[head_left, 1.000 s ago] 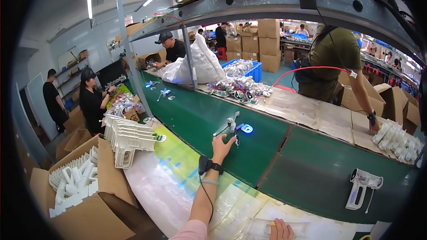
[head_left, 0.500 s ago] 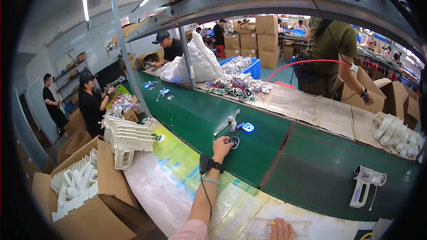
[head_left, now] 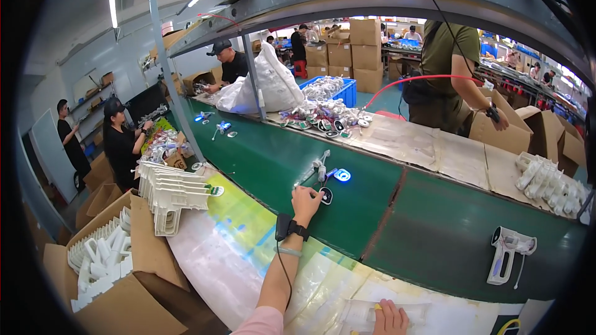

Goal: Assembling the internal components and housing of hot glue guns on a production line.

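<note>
My left hand (head_left: 306, 205) reaches over the green conveyor belt, its fingers bent at the edge of a small black-and-white oval part (head_left: 326, 196); the fingertips are partly hidden. Beside it lie a pale rod-shaped part (head_left: 320, 164) and an oval panel glowing blue (head_left: 342, 175), with a blue piece next to it. My right hand (head_left: 391, 317) lies at the lower edge, fingers stretched over a clear plastic piece (head_left: 357, 311), beside a yellow spot. A white handheld casing with wires (head_left: 511, 254) lies on the belt to the right.
White casings (head_left: 171, 195) are stacked at the left, above an open carton (head_left: 152, 254) of white parts. Across the belt lie piled parts (head_left: 326, 116), a white sack (head_left: 264, 84) and a blue crate (head_left: 349, 91). A metal post (head_left: 162, 62) stands left; several people work around.
My left fingers have shifted off the face of the oval part to its left edge. My right hand stays on the clear plastic. The whole view has moved slightly.
</note>
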